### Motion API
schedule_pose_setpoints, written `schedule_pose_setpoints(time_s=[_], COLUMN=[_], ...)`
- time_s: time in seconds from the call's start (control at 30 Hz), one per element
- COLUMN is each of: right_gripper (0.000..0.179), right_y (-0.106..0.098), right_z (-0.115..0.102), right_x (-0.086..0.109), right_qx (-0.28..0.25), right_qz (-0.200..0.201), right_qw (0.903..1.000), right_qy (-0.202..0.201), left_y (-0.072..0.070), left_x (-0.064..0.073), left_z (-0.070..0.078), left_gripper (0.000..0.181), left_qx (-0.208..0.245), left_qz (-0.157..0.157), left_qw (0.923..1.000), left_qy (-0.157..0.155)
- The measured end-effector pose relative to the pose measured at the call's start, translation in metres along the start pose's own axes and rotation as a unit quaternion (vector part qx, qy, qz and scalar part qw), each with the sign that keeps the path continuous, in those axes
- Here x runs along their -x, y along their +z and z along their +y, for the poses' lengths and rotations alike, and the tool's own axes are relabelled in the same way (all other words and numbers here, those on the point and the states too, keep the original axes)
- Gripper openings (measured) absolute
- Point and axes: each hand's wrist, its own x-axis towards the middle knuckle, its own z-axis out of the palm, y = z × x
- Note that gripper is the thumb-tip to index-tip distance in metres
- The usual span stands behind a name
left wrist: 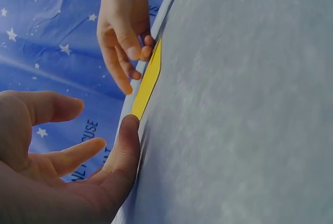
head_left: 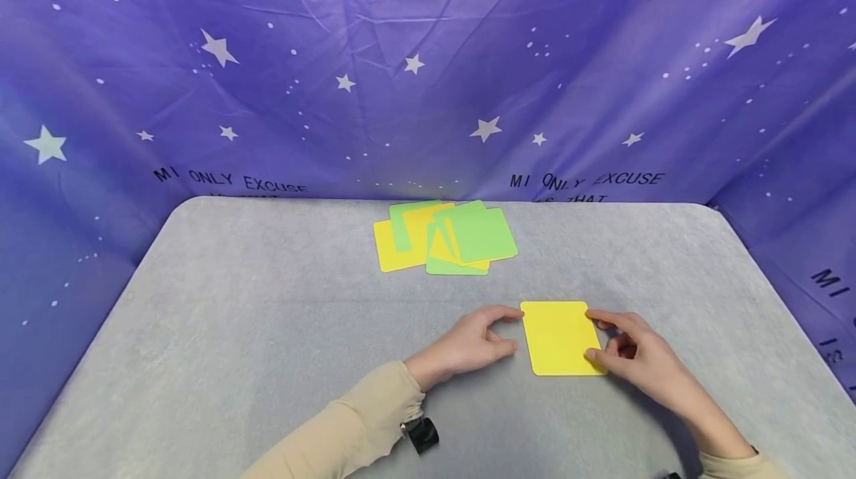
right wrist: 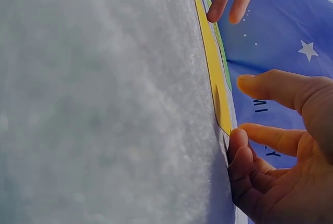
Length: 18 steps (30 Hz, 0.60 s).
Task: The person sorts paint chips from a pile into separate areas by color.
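A yellow square card (head_left: 560, 338) with rounded corners lies low over the grey table, between my two hands. My left hand (head_left: 473, 341) is at its left side, one fingertip right at the upper left corner and the thumb apart from the edge. At the right side, the thumb and a finger of my right hand (head_left: 643, 356) overlap the card's edge, while other fingers bend in underneath. In the right wrist view, a fingertip of that hand meets the end of the yellow card (right wrist: 213, 68). The left wrist view shows the yellow card (left wrist: 148, 81) edge-on.
Farther back on the grey table (head_left: 200, 315) is an overlapping group of yellow and green cards (head_left: 484, 234). Behind the table hangs a purple-blue cloth (head_left: 401, 108) with white stars and printed words. A black band (head_left: 421, 434) is at the left sleeve.
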Motion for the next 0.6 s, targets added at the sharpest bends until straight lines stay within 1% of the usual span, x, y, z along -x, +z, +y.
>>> schedule_pose_setpoints(time_s=[0.23, 0.4, 0.53, 0.6], right_gripper=[0.05, 0.047, 0.043, 0.043], right_y=[0.0, 0.002, 0.003, 0.003], right_z=[0.001, 0.0, -0.003, -0.004], right_x=[-0.003, -0.006, -0.009, -0.011], right_qx=[-0.016, -0.019, -0.017, -0.018], right_qz=[0.004, 0.014, 0.017, 0.013], right_qw=[0.9997, 0.9995, 0.9996, 0.9997], right_qy=[0.021, 0.02, 0.012, 0.012], left_y=[-0.012, -0.021, -0.029, -0.034], left_x=[-0.002, -0.007, -0.01, -0.011], left_z=[-0.002, -0.003, -0.005, -0.006], left_gripper=[0.045, 0.047, 0.049, 0.05], left_qx=[0.017, 0.025, 0.031, 0.042], left_qz=[0.016, 0.031, 0.052, 0.067], left_qw=[0.9997, 0.9992, 0.9981, 0.9967], left_qy=[0.005, 0.007, 0.013, 0.017])
